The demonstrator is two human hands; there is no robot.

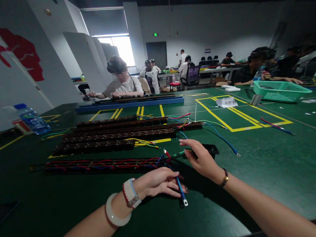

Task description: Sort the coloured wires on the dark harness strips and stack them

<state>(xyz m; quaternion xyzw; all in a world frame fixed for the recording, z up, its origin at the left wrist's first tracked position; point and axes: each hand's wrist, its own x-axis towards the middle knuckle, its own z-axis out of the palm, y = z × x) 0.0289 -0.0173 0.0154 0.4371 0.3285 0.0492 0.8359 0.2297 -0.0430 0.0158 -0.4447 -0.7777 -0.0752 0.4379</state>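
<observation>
My left hand (163, 182) pinches a blue cable (180, 187) between thumb and fingers; its metal ring lug (185, 202) points toward me. Beside it, my right hand (199, 157) is raised with fingers curved and apart, and nothing shows between them. Behind that hand sits a black box-shaped part (211, 149), partly hidden. A green wire (177, 155) runs toward it. The nearest long black strip (103, 165) carries red and blue wires and ends by my left hand. A red cable end with a lug (166, 154) sticks up there.
Several more black strips (113, 135) with loose coloured wires lie beyond. A blue cable (221, 137) trails right. On the green table (270, 173) are a green basket (282, 90), a water bottle (33, 120) at left and loose wires (278, 126). A person (124, 82) works opposite.
</observation>
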